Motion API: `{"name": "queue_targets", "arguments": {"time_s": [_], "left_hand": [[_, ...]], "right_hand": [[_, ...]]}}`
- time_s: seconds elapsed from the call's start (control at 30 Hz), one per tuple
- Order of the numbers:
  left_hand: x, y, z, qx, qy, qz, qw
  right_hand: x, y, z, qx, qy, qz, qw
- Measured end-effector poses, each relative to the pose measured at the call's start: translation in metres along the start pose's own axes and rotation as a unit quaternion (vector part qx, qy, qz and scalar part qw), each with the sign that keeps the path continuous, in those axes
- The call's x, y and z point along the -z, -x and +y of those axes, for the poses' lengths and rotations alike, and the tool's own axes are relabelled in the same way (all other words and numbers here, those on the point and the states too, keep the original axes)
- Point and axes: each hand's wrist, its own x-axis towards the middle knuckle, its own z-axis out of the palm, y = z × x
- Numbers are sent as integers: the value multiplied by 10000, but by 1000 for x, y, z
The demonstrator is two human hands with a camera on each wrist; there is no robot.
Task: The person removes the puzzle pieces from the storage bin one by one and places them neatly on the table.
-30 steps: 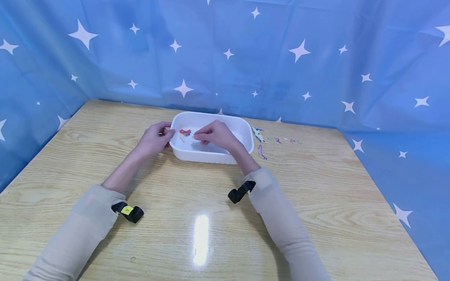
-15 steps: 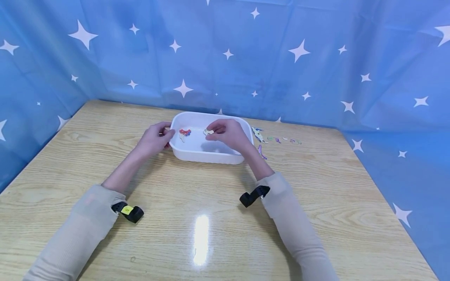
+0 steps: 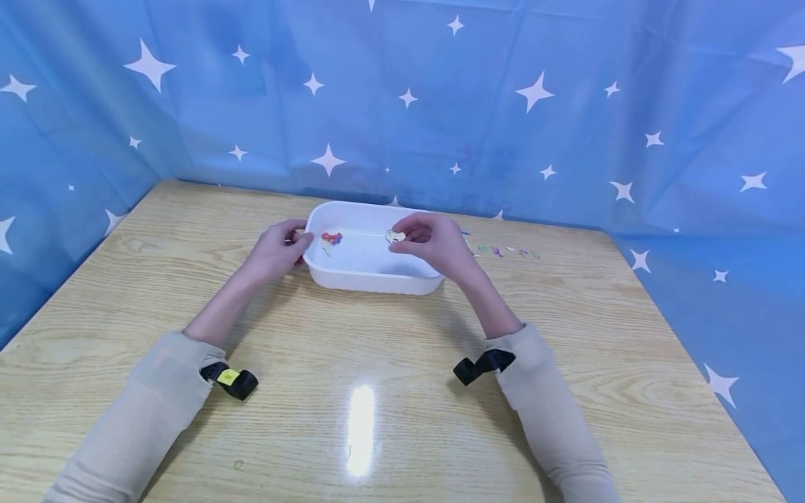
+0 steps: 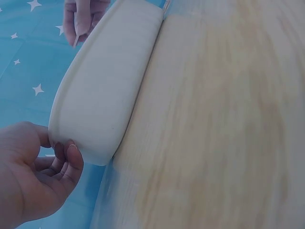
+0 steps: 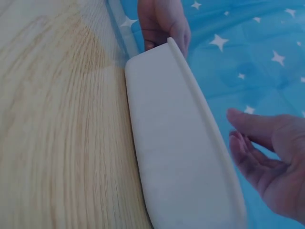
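A white rectangular plastic basin [image 3: 371, 283] stands on the wooden table near its back edge. My left hand [image 3: 277, 248] grips the basin's left end, thumb over the rim and fingers against the outer wall. Over the basin's right half, my right hand [image 3: 437, 241] pinches a small flat cream-coloured piece with dark markings [image 3: 395, 237] between thumb and fingers. In the left wrist view only a thin edge of that piece [image 4: 76, 41] shows. A red, blue and cream piece [image 3: 331, 239] lies inside the basin near its left end.
Several small flat coloured pieces lie in a row right of the basin, among them a purple one [image 3: 497, 251] and a pale one [image 3: 510, 249]. My right hand and wrist hide others beside the basin. A blue star-patterned curtain [image 3: 402, 126] hangs behind the table.
My right hand has moved right across the basin, carrying the cream-coloured piece, and now covers pieces beside the basin's right end. The left hand stays on the rim.
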Motion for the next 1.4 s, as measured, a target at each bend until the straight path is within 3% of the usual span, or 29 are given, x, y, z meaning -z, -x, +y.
{"name": "queue_targets", "arguments": {"time_s": [0.43,0.8,1.1,1.4], "left_hand": [[0,0,0,-64,63,6,10000],[0,1,2,-27,134,-34,9999],[-1,0,0,8,85,-28,10000],[0,1,1,12,69,-57,10000]], "right_hand": [[35,33,3,-167,141,314,9993],[66,55,29,-262,538,663,9960],[89,69,53,-674,1108,608,9897],[102,73,73,-792,1578,432,9833]]}}
